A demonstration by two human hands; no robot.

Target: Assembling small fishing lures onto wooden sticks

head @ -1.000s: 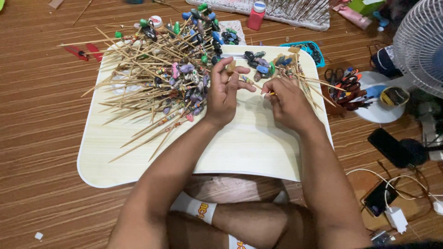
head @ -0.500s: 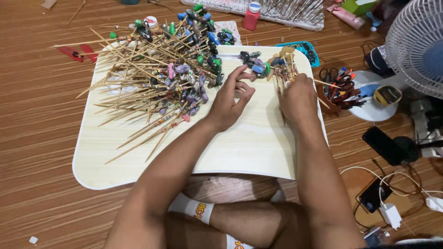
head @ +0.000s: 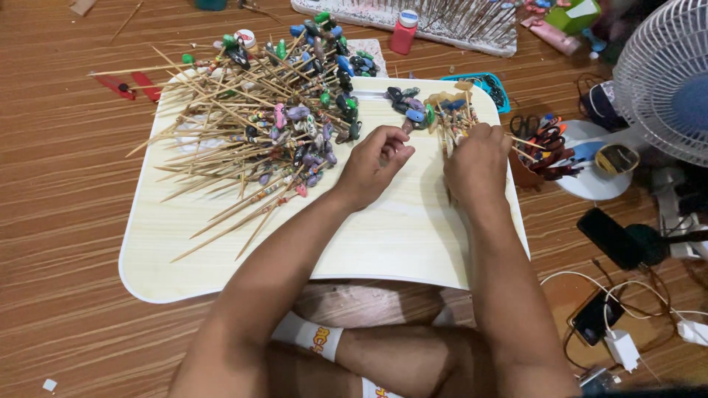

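A pale wooden lap board [head: 383,243] lies over my crossed legs. A big heap of thin bamboo sticks with small coloured clay figures [head: 273,125] covers its left and far part. My left hand [head: 371,166] rests on the board beside that heap, fingers curled, nothing visibly in it. My right hand [head: 479,158] lies on a smaller bundle of sticks with figures [head: 442,114] near the board's far right corner, fingers closed over the sticks.
A white fan [head: 664,74] stands at the right. Near it are a white dish with scissors and tools [head: 568,147], a black phone [head: 608,236], chargers and cables [head: 619,346]. A foam block stuck with sticks [head: 442,22] and a red bottle [head: 404,31] sit beyond the board.
My right hand moved right and away, onto the small bundle at the board's corner. My left hand stayed near the middle, its fingers now curled with nothing between them.
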